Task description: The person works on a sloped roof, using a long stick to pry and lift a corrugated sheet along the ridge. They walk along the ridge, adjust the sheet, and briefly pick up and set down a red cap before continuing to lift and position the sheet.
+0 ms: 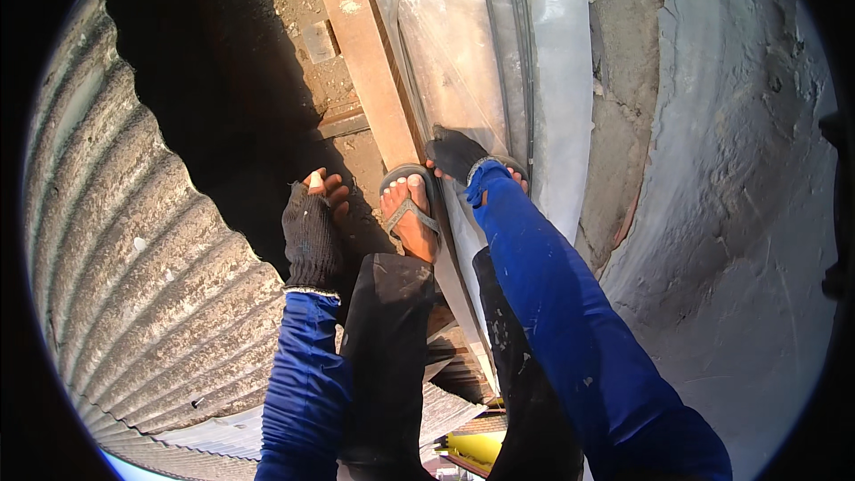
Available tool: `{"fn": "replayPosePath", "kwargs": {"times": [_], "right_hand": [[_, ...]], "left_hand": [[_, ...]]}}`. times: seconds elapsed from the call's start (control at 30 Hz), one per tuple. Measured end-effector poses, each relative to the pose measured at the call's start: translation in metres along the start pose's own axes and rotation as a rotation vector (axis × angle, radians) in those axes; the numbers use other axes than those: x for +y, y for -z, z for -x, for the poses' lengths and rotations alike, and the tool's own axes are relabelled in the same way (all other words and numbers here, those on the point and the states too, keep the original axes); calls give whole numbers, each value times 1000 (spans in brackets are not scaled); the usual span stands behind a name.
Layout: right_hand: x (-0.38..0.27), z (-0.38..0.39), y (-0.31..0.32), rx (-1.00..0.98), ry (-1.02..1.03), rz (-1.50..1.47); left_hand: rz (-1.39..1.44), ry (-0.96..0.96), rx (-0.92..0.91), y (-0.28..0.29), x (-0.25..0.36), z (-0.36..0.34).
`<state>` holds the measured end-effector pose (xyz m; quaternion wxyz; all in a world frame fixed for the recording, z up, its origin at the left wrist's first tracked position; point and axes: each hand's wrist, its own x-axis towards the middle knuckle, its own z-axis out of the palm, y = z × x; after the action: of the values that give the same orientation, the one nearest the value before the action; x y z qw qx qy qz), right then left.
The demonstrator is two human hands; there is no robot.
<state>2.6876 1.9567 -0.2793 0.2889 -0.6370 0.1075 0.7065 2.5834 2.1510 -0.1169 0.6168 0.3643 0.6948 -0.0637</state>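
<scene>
My left hand [313,227], in a dark knit glove with bare fingertips, hangs over the dark gap beside the corrugated roof sheet [151,240]. Its fingers are loosely bent and apart, with nothing visible in them. My right hand [458,154], gloved the same way, reaches down by my right foot, over the edge of the clear plastic sheeting [454,44]. Its fingers are curled in; what they hold, if anything, is hidden. A long wooden beam [361,44] runs beside the sheeting. My left sandalled foot [411,223] stands at the beam.
A deep shadowed opening [214,53] lies between the wavy roof sheet and the beam. Below the beam are rough ground and a short crosspiece [343,124]. On the right rises a grey plastered surface [730,169], with a cracked concrete strip [623,80] along it.
</scene>
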Motion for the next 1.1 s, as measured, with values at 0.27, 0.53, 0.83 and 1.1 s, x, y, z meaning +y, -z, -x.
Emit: {"fn": "replayPosePath", "kwargs": {"times": [0.27,0.53,0.83,1.1], "right_hand": [[1,-4,7,-136,-54,340],[40,3,-17,-138,114,938],[80,3,-38,180,509,1263],[68,7,-23,79,453,1192]], "left_hand": [[-258,-91,-186,-23,-71,-38],[-475,-220,-241,-4,-47,-22],[-495,-166,-264,6,-79,-25],[-423,-298,-271,12,-111,-19]]}}
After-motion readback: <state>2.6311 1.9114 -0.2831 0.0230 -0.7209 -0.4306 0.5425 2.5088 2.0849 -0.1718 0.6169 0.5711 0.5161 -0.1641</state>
